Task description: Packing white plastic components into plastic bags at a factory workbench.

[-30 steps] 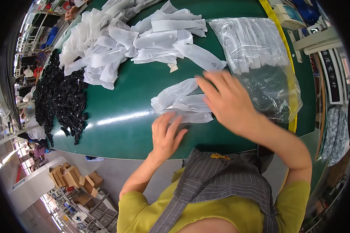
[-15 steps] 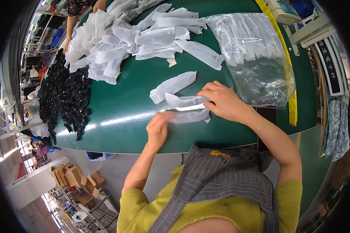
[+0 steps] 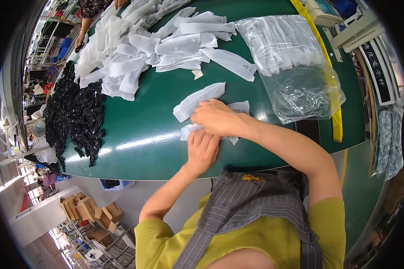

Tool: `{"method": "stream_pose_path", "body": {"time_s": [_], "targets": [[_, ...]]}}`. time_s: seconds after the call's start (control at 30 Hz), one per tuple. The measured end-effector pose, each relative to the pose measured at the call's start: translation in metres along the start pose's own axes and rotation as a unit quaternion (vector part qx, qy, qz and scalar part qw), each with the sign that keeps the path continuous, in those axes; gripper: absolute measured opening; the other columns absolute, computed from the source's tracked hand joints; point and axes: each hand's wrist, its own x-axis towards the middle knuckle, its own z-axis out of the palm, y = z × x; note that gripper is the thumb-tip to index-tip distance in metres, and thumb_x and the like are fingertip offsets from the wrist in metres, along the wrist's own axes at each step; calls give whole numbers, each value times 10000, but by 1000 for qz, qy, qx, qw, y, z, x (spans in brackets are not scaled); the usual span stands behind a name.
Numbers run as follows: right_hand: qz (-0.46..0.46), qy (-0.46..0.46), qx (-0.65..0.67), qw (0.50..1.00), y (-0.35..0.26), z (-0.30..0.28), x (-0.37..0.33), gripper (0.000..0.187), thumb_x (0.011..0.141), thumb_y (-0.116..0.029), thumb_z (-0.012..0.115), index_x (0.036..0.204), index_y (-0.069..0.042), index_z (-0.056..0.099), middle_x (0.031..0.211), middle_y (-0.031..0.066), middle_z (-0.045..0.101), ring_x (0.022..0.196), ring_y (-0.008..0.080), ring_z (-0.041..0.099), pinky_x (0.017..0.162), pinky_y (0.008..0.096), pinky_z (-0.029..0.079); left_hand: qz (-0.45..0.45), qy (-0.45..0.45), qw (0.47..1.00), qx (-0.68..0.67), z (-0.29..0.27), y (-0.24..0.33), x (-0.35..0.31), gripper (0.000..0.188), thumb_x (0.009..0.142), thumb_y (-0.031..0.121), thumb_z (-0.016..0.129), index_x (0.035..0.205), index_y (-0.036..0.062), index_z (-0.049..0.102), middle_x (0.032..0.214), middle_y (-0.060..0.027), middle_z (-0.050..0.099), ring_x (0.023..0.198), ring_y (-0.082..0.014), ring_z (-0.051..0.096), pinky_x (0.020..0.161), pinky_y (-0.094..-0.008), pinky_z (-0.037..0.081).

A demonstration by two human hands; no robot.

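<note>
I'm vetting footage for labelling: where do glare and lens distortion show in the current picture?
Head view: a white glare streak crosses the glossy green tabletop, left of the person's bare left hand; head view: small bright highlights dot the crinkled clear plastic bag; head view: the long yellow strip bows, and the corners go black.

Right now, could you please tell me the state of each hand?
Left hand: curled at the lower white pouch; grip cannot be told.
Right hand: curled over the middle white pouch; grip cannot be told.
</note>
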Motion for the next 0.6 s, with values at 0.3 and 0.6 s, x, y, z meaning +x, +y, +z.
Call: {"method": "stream_pose_path", "body": {"time_s": [0.3,0.6], "targets": [[42,151,-51,986,-19,-18,-66,367,787,-123,712,1135,-59,615,1112,97,613,1069,279,550,873,394,453,23,-54,992,-109,-11,4,2,424,695,62,746,1107,63,641,1109,-78,608,1019,-253,567,939,-444,382],[56,116,93,987,-1,-20,-92,296,798,-116,682,1083,-47,638,988,101,628,947,281,592,833,410,473,28,-100,993,-61,-23,1,25,303,753,158,750,1022,91,626,1345,-164,533,1196,-315,540,1072,-502,350]]}}
